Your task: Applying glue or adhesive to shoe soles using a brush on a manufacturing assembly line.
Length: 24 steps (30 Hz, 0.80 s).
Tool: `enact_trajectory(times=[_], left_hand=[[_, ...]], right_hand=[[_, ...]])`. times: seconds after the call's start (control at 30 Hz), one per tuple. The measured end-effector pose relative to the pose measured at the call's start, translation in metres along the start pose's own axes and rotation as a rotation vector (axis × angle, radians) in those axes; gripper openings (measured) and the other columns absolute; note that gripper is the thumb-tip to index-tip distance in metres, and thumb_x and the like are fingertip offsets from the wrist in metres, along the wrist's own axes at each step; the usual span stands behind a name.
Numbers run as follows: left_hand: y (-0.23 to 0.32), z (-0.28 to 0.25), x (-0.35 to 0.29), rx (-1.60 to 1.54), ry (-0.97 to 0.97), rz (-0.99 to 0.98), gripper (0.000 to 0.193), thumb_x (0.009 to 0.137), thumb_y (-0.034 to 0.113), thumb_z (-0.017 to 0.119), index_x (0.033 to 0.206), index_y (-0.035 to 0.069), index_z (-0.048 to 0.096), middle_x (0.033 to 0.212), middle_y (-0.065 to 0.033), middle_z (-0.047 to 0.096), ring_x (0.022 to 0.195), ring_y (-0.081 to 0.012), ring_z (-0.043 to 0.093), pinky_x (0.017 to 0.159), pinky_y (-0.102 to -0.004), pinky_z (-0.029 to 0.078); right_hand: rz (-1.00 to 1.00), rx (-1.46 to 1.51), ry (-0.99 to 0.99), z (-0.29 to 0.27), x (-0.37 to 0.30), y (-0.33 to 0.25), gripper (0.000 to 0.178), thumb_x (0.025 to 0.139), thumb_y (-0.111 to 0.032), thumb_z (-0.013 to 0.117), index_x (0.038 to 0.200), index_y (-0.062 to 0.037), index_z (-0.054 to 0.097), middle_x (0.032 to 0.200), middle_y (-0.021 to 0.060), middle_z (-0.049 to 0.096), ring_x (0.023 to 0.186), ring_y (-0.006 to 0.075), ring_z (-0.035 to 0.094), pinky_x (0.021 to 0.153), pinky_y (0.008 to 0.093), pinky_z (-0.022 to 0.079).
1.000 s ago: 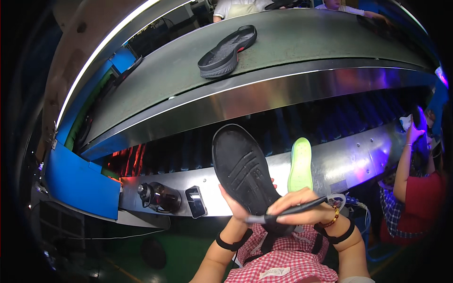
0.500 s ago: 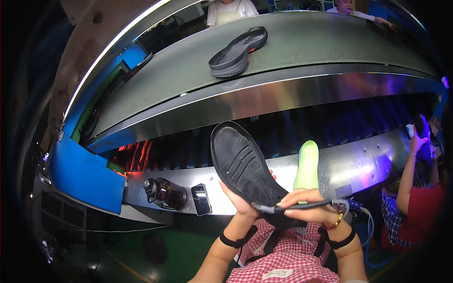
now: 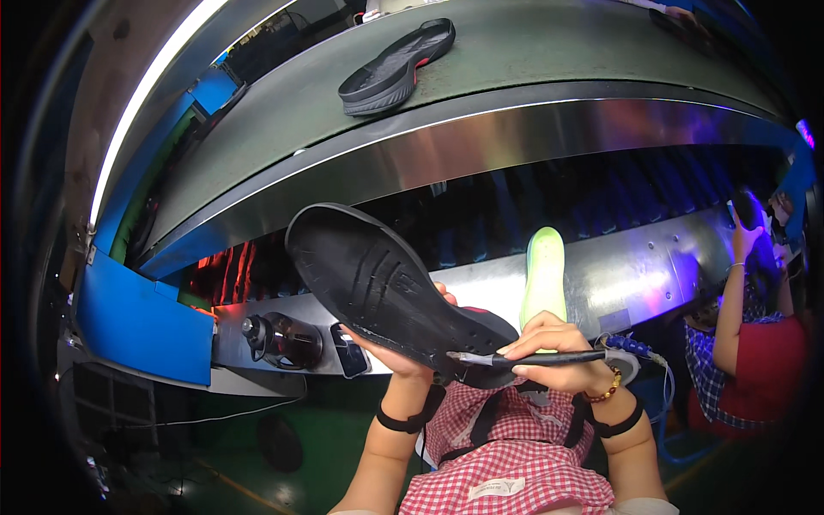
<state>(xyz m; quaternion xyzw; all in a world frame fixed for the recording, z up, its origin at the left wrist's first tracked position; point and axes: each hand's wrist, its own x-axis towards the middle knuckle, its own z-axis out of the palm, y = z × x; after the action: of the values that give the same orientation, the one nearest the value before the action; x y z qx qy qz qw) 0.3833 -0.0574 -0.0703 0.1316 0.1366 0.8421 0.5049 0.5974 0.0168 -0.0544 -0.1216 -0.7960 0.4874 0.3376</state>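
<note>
A black shoe sole (image 3: 369,266) with its hollow inner side facing up lies tilted across my left hand (image 3: 403,354). The fingers of that hand wrap under and around its middle. In my right hand (image 3: 554,354) is a black-handled brush (image 3: 562,358), pinched between thumb and fingers. Its pale tip touches the inside of the sole near the narrow end. A thin clear tube (image 3: 631,362) shows at the back end of the brush. Just beyond my right hand, a lime-green insole (image 3: 544,275) stands on the metal ledge.
Another black sole (image 3: 399,69) with a red accent rests on the green conveyor belt (image 3: 532,51). A dark bottle (image 3: 283,341) and a phone (image 3: 350,352) sit on the metal ledge (image 3: 635,257) at left. A co-worker in red (image 3: 755,369) handles a dark item under purple light at right.
The sole in my left hand has turned and tilted, its wide end swinging left. The brush tip has shifted left to the sole's narrow end. My view has moved slightly.
</note>
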Motion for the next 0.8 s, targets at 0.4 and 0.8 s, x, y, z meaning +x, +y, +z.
enact_trajectory(times=[0.4,0.8], left_hand=[[0.019,0.004,0.006,0.072,-0.191,0.040,0.111,0.072,0.089,0.036,0.127,-0.007,0.049,0.116,-0.0262,0.057,0.099,-0.0375,0.058,0.091,-0.0488,0.048],[0.001,0.026,-0.022,0.416,-0.291,0.041,0.110,0.075,0.078,0.049,0.148,0.002,0.018,0.148,-0.0234,0.029,0.134,-0.0400,0.032,0.110,-0.0540,0.029]], right_hand=[[-0.014,0.120,-0.283,-0.008,-0.008,0.004,0.027,0.074,0.001,0.075,0.100,-0.0031,0.072,0.100,0.0107,0.071,0.092,0.0218,0.063,0.084,0.0315,0.050],[0.360,1.175,0.204,0.030,-0.020,0.006,0.024,0.082,0.005,0.064,0.106,0.0069,0.063,0.106,0.0195,0.067,0.102,0.0244,0.063,0.095,0.0353,0.049]])
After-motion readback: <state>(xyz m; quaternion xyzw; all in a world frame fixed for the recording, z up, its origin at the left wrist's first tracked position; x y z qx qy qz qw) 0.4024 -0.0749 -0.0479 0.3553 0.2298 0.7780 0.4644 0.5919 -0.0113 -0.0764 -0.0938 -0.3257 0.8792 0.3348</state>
